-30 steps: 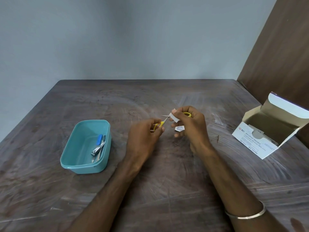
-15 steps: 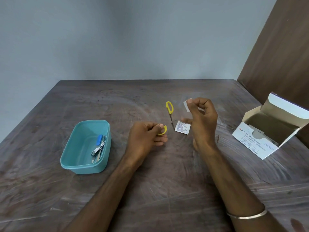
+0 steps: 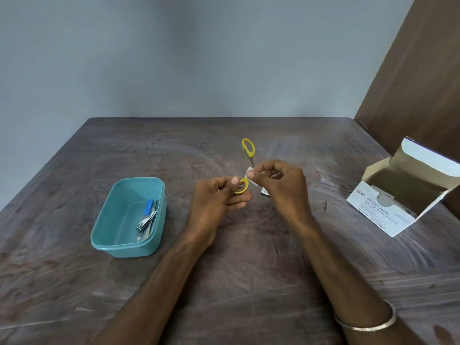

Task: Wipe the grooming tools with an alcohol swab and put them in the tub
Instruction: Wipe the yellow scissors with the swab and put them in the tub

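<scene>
While pinching scissors (image 3: 248, 155) left (image 3: 219, 195), swab (image 3: 249, 173) right (image 3: 278, 181): could nick a finger, blades wide open near tub (image 3: 129, 215).

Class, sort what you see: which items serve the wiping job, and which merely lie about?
In use: yellow-handled scissors; white swab, right hand; left hand; teal plastic tub.
Lying about: torn swab sachet; open white cardboard swab box.

A dark brown wooden table (image 3: 249, 282), its top streaked with pale scuff marks, is filling the lower half of the view. A plain blue-grey wall (image 3: 186, 58) is rising behind it. A dark brown wood-grain panel (image 3: 423, 70) is slanting at the right.
</scene>
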Demonstrator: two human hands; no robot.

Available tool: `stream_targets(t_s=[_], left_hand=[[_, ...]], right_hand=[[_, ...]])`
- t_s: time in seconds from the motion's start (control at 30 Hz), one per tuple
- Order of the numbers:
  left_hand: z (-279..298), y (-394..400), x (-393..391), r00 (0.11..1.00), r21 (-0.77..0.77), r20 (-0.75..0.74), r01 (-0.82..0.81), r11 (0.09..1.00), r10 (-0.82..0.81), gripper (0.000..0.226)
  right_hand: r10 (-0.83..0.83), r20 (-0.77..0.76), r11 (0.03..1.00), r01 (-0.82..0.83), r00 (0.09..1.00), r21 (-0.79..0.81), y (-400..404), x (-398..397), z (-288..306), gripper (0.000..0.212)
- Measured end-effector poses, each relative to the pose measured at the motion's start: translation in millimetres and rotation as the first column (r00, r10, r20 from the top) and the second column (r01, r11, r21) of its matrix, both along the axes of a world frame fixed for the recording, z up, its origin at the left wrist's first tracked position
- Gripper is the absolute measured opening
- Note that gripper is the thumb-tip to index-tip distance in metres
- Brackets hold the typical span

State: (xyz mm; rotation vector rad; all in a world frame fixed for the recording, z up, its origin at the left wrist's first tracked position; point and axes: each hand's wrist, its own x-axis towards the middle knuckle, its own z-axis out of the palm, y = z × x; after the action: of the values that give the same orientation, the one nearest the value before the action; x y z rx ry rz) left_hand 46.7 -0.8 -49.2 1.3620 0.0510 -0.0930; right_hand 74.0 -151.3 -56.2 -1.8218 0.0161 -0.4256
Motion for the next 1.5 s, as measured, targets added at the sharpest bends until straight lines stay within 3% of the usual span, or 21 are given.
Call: stream_targets(t_s=[0.43,0.57,0.73,0.9,1.07,1.5], left_hand=[[-2.7,2.8,1.8,0.999,-0.008,0.003,0.050,0.999,-0.050,0.024],[-3.1,2.1,2.5,0.997,-0.029,0.005,0.079,0.996,-0.079,0.023],[-3.3,3.7,4.2,0.994,-0.066,-0.005,0.105,0.992,-0.106,0.022],[-1.0,4.5,3.9,0.994,-0.108,-0.012,0.102,0.989,-0.104,0.025],[-0.1,5.8,4.5,0.996,-0.119,-0.018,0.081,0.990,-0.084,0.022],[1.5,2.1,1.0,0.997,-0.118,-0.025,0.076,0.990,-0.079,0.018]], right_hand=[[0.114,0.026,0.979,-0.107,0.993,-0.175,8.8,-6.2,1.1,0.013],[0.106,0.010,0.983,-0.104,0.994,-0.151,6.7,-4.0,-1.5,0.015],[0.075,0.019,0.997,-0.075,0.997,0.026,3.9,-4.1,1.8,0.014],[0.088,0.005,0.992,-0.088,0.996,0.091,2.1,-4.6,4.0,0.014],[0.163,-0.041,0.984,-0.159,0.986,0.084,7.2,-6.5,1.8,0.015],[0.099,0.003,0.991,-0.099,0.995,0.092,12.1,-6.7,-4.9,0.028]])
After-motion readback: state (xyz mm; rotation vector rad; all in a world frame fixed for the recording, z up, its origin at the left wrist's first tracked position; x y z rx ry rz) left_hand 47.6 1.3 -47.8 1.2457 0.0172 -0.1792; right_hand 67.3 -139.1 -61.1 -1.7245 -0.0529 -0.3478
